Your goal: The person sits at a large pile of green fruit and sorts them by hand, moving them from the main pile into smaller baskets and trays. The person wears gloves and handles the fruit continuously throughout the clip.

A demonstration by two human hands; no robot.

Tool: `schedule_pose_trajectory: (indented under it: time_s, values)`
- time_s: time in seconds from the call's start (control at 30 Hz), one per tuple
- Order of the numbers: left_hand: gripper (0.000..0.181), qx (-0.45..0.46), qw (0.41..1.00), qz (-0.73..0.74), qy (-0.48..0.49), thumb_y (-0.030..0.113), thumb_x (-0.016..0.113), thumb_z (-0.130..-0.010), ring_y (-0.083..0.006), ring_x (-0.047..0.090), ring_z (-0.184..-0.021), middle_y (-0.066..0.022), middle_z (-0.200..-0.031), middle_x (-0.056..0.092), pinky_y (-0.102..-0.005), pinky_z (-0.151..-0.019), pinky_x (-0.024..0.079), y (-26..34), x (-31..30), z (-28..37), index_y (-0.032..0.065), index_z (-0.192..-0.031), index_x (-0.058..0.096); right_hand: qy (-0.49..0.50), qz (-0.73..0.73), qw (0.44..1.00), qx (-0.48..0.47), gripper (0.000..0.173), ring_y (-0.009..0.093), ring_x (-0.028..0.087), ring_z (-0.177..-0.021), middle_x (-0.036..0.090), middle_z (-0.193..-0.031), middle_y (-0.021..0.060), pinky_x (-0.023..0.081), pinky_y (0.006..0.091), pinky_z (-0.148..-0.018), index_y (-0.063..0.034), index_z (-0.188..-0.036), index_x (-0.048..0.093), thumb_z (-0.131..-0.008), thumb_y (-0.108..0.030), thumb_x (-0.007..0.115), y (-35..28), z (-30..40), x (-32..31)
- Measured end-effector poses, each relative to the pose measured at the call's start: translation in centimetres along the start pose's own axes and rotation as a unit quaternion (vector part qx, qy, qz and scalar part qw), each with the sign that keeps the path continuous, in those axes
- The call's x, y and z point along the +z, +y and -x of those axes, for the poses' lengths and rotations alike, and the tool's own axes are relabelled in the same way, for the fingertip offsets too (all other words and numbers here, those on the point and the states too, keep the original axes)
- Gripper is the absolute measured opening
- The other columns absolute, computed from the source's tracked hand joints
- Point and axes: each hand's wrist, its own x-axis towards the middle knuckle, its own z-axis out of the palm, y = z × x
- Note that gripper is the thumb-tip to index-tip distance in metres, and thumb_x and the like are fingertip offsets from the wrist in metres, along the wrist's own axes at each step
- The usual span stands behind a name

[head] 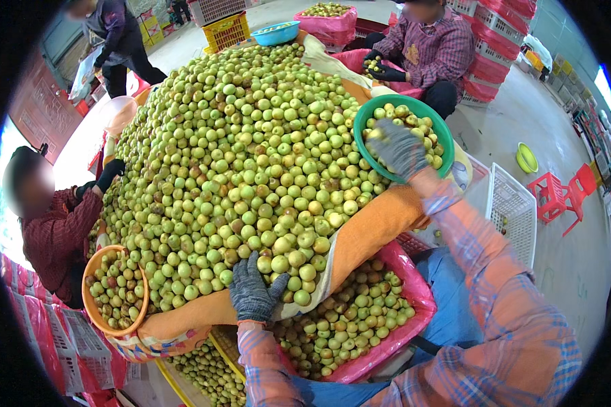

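A large heap of green jujubes (244, 168), several with brown blotches, spreads before me on an orange cloth (377, 213). My left hand (254, 290), in a grey knit glove, rests palm down at the heap's near edge, thumb apart, fingertips against the fruit. Over at the right, my right hand (398, 148) is blurred above a green plastic basin (447, 152) part filled with jujubes (427, 133). A pale fruit shows by its fingertips; whether it is gripped is unclear. Below the cloth's edge stands a pink-lined crate (422, 300) holding more jujubes (359, 325).
An orange basin (145, 300) of browner fruit sits at the left beside a seated person (66, 229). Another person (433, 51) handles fruit across the heap; a third (125, 46) stands behind. A white crate (511, 213) and red stool (547, 196) are at right.
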Motion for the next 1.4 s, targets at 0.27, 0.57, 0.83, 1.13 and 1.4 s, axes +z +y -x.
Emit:
schedule_pose_trajectory:
  time_s: [0.27, 0.57, 0.83, 1.13, 1.4]
  values:
    - [0.089, 0.025, 0.999, 0.026, 0.020, 0.059, 0.071, -0.071, -0.0383, 0.042, -0.127, -0.0227, -0.135, 0.046, -0.0482, -0.106, 0.034, 0.6, 0.8, -0.9, 0.0057, -0.137, 0.042, 0.036, 0.152, 0.984, 0.087, 0.026, 0.037, 0.065, -0.078, 0.067, -0.087, 0.0198, 0.052, 0.0480, -0.067, -0.0067, -0.092, 0.067, -0.093, -0.023, 0.046, 21.9, -0.4, 1.8]
    - [0.083, 0.019, 0.999, 0.000, 0.041, 0.055, 0.071, -0.074, -0.0378, 0.046, -0.122, -0.0225, -0.130, 0.049, -0.0484, -0.103, 0.036, -0.9, 0.5, 0.1, 0.0070, -0.136, 0.043, -0.025, 0.100, 0.979, -0.176, 0.028, 0.035, 0.047, -0.125, 0.059, -0.126, 0.0097, 0.035, 0.0477, -0.105, -0.0165, -0.107, 0.069, -0.082, -0.029, 0.064, 0.7, 2.9, 2.3]
    - [0.085, 0.024, 0.999, 0.007, 0.042, 0.056, 0.072, -0.072, -0.0366, 0.046, -0.122, -0.0206, -0.129, 0.050, -0.0479, -0.105, 0.035, -0.6, 0.4, 0.1, 0.0074, -0.137, 0.043, 0.029, 0.169, 0.977, -0.127, 0.030, 0.030, 0.054, -0.117, 0.061, -0.123, 0.0090, 0.039, 0.0449, -0.102, -0.0107, -0.116, 0.063, -0.088, -0.020, 0.060, 6.6, 0.3, 3.2]
    - [0.061, -0.025, 0.988, 0.086, 0.129, 0.044, 0.065, -0.087, -0.0365, 0.057, -0.111, -0.0226, -0.122, 0.058, -0.0430, -0.097, 0.044, -2.6, 0.9, 0.3, 0.0017, -0.129, 0.052, -0.128, -0.316, 0.935, -0.097, 0.041, 0.031, 0.053, -0.121, 0.057, -0.128, 0.0172, 0.041, 0.0394, -0.103, -0.0036, -0.124, 0.057, -0.093, -0.030, 0.059, -9.0, 6.5, 3.7]
    - [0.097, -0.122, 0.991, 0.021, 0.059, 0.068, 0.055, -0.081, -0.0378, 0.044, -0.130, -0.0271, -0.141, 0.041, -0.0442, -0.106, 0.037, -1.1, 1.0, -0.9, -0.0033, -0.143, 0.033, -0.099, -0.081, 0.934, -0.334, 0.042, 0.030, 0.043, -0.132, 0.044, -0.144, 0.0156, 0.035, 0.0363, -0.110, -0.0075, -0.138, 0.046, -0.099, -0.022, 0.045, -10.1, 2.7, 15.4]
